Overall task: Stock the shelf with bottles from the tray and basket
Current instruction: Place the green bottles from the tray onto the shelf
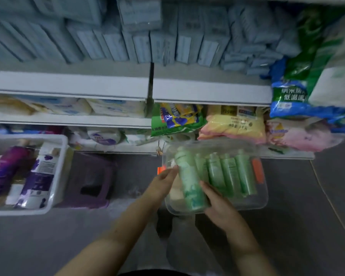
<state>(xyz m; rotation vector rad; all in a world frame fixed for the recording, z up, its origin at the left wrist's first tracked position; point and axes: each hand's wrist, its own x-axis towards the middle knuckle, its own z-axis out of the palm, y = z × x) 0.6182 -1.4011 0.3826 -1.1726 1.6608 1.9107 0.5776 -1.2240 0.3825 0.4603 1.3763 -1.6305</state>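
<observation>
- A tall, round green bottle with a mottled label lies tilted over the left end of the clear tray, cap towards the shelf.
- The left hand reaches in with straight fingers, and its tips touch the bottle's upper side.
- The right hand lies against the bottle's lower end, fingers nearly straight along its side. The thumb is hidden, so I cannot tell whether it clasps the bottle.
- The tray is transparent plastic with rounded corners and an orange clip on its right wall. It holds a row of slimmer green bottles lying side by side.
- To the left, a white basket of smooth plastic holds purple bottles.
- A squat purple stool stands between the two containers on the grey floor.
- The white shelf above carries pale blue boxes; soft crinkled packs sit lower down.
</observation>
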